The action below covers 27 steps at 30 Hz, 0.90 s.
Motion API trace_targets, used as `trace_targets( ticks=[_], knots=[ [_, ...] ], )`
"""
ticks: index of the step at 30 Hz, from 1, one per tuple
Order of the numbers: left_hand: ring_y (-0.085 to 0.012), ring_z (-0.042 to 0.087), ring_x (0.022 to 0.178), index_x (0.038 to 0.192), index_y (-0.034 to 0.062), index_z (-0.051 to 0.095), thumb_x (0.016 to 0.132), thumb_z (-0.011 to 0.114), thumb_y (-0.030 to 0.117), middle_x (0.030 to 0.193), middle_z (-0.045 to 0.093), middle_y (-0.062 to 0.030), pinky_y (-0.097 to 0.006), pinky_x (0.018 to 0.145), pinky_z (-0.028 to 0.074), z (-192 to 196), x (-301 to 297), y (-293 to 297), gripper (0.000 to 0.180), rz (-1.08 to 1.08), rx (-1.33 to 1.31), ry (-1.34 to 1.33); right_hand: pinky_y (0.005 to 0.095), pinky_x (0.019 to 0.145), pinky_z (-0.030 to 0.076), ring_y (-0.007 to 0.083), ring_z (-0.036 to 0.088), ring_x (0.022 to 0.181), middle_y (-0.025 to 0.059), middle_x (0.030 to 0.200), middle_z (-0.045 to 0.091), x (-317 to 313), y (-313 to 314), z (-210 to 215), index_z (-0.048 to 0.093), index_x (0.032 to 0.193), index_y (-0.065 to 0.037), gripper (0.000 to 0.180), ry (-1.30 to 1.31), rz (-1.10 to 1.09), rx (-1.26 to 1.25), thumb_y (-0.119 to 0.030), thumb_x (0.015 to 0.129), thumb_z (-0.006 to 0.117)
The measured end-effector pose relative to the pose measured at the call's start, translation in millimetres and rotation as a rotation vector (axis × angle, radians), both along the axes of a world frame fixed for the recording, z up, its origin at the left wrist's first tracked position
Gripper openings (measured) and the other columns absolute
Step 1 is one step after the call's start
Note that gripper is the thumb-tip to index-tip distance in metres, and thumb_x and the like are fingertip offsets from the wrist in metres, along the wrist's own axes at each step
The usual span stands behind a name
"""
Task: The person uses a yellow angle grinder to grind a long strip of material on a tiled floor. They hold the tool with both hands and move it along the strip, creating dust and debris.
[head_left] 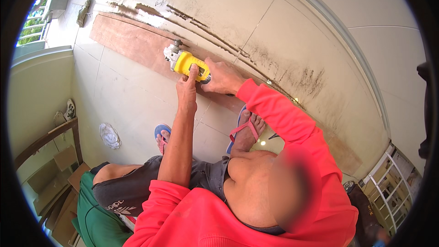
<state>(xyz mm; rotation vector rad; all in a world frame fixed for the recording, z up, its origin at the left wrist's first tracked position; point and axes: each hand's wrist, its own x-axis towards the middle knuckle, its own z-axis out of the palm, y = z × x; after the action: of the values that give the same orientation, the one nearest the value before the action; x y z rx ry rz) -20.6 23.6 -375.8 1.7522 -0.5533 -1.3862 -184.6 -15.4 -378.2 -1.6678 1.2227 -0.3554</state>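
Observation:
Both my hands are on a yellow angle grinder (185,62) with a silver metal head, held over a reddish-brown wooden board (128,36) on the tiled floor. My left hand (187,89) grips the near side of the body, its thumb lying along the yellow casing. Wrapped round the back end is my right hand (224,77). The spindle side of the head points away from me; I cannot make out clearly whether a disc is fitted. Beyond the board, dark lines of dirt (206,29) run along the pale tiles.
My feet in blue-soled sandals with pink straps (242,130) stand close to the board. A crumpled white plastic bag (109,136) lies at left, near shoes (69,110) by a wooden frame. A white metal rack (388,187) stands at right. A dark cloth (83,13) lies far left.

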Motion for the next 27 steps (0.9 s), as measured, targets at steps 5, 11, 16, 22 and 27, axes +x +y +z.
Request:
trace_targets(
  ticks=[5, 11, 16, 22, 27],
  knots=[
    [-0.0121, 0.059, 0.097, 0.122, -0.0055, 0.067, 0.093, 0.082, 0.052, 0.109, 0.069, -0.0059, -0.028, 0.087, 0.046, 1.7, -1.7, 0.8, 0.067, 0.002, -0.009, -0.002, 0.0568, 0.080, 0.056, 0.0525, 0.071, 0.092, 0.0330, 0.093, 0.072, -0.6, 1.6, -1.2, 0.049, 0.114, 0.002, 0.065, 0.000, -0.001, -0.007, -0.036, 0.074, 0.083],
    [-0.0115, 0.061, 0.093, 0.120, -0.0050, 0.067, 0.093, 0.082, 0.051, 0.107, 0.070, -0.0056, -0.027, 0.084, 0.047, 5.9, -2.9, 0.8, 0.064, -0.014, -0.014, 0.020, 0.0566, 0.079, 0.056, 0.0524, 0.071, 0.091, 0.0330, 0.094, 0.072, -1.3, 1.5, -0.7, 0.049, 0.114, 0.002, 0.064, 0.015, 0.004, -0.001, -0.036, 0.074, 0.083],
    [-0.0112, 0.062, 0.091, 0.118, -0.0047, 0.068, 0.093, 0.083, 0.050, 0.105, 0.070, -0.0051, -0.027, 0.081, 0.047, 6.1, -4.0, 0.9, 0.062, -0.008, -0.020, 0.002, 0.0559, 0.079, 0.056, 0.0518, 0.071, 0.091, 0.0330, 0.094, 0.072, -2.6, 1.3, 3.4, 0.049, 0.114, 0.002, 0.064, 0.015, 0.007, 0.007, -0.036, 0.075, 0.083],
    [-0.0108, 0.061, 0.092, 0.120, -0.0046, 0.068, 0.094, 0.083, 0.049, 0.106, 0.070, -0.0049, -0.027, 0.082, 0.047, 7.2, -4.7, 1.1, 0.062, 0.000, -0.005, 0.005, 0.0554, 0.078, 0.056, 0.0514, 0.071, 0.091, 0.0323, 0.094, 0.072, -2.1, 0.4, 5.6, 0.049, 0.114, 0.001, 0.064, 0.036, 0.015, 0.035, -0.038, 0.076, 0.083],
    [-0.0108, 0.061, 0.094, 0.121, -0.0041, 0.068, 0.095, 0.082, 0.049, 0.107, 0.071, -0.0044, -0.027, 0.084, 0.047, 6.7, -4.7, 1.3, 0.061, -0.003, -0.002, -0.011, 0.0561, 0.078, 0.056, 0.0517, 0.071, 0.091, 0.0323, 0.094, 0.072, -3.1, 1.0, 6.9, 0.049, 0.114, 0.001, 0.065, 0.049, 0.019, 0.047, -0.038, 0.076, 0.083]
  ],
)
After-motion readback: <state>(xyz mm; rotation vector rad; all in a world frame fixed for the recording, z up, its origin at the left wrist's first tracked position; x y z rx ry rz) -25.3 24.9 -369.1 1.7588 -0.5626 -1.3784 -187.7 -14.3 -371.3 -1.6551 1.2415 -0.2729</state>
